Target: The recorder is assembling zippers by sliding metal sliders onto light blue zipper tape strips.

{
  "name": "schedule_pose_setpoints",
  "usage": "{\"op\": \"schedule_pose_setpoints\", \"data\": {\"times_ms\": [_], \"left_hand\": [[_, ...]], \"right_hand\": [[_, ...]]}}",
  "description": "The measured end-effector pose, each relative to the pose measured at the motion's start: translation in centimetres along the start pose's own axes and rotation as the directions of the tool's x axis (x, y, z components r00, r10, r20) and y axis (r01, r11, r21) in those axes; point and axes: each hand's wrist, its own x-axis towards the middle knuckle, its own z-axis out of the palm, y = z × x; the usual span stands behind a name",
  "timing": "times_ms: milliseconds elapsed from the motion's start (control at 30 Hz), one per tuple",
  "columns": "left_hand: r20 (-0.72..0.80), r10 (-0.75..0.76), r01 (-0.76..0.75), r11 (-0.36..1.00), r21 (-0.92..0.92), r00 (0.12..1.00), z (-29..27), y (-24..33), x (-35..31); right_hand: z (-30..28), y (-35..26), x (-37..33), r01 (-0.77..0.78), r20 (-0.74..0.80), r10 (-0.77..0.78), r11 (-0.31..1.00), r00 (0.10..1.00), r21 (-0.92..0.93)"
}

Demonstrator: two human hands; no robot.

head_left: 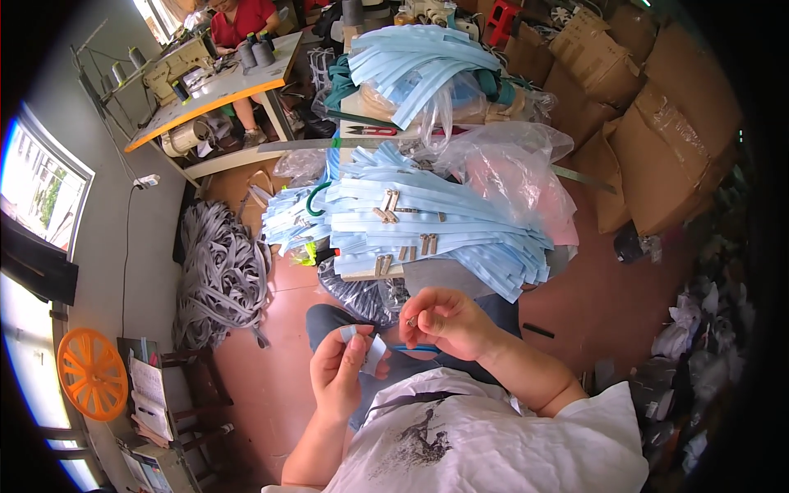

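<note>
In front of my lap, my left hand (339,371) has its thumb and fingers closed on a light blue strip (376,353); its end sticks out past the fingertips. To the right and a little higher, my right hand (445,319) pinches a small metal piece (412,321), too small to name surely. The two hands are apart. Beyond them, a big pile of light blue strips (419,201), like zipper tape, fans out across a low table. Several small metal pieces (386,207) lie on top of that pile, singly and in little groups.
Behind are another heap of blue strips (427,62), clear plastic bags (514,160), red snips (374,130) and a metal ruler (288,146). Grey strips (218,271) lie on the left floor. A person (238,20) sits at a sewing table (238,82). Cardboard boxes (657,140) stand right.
</note>
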Motion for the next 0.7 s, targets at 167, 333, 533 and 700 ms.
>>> {"op": "schedule_pose_setpoints", "data": {"times_ms": [167,333,533,700], "left_hand": [[0.007,-0.018,0.018,1.000,0.009,1.000,0.2,0.3,0.0],[0.011,-0.039,0.039,0.999,0.013,0.999,0.3,0.3,0.1],[0.009,-0.046,0.045,0.999,0.025,0.999,0.5,0.2,0.2],[0.032,-0.059,0.058,0.998,0.032,0.998,0.5,0.0,0.1]], "right_hand": [[0.1,-0.3,0.2,0.005,-0.023,-0.005,0.999,1.000,-0.037],[0.0,-0.7,0.6,0.000,-0.033,-0.003,0.995,0.999,-0.098],[0.3,-1.1,0.8,-0.014,0.022,0.014,0.999,1.000,-0.034],[0.4,-1.2,0.7,-0.079,-0.001,0.079,0.995,0.997,-0.062]]}}
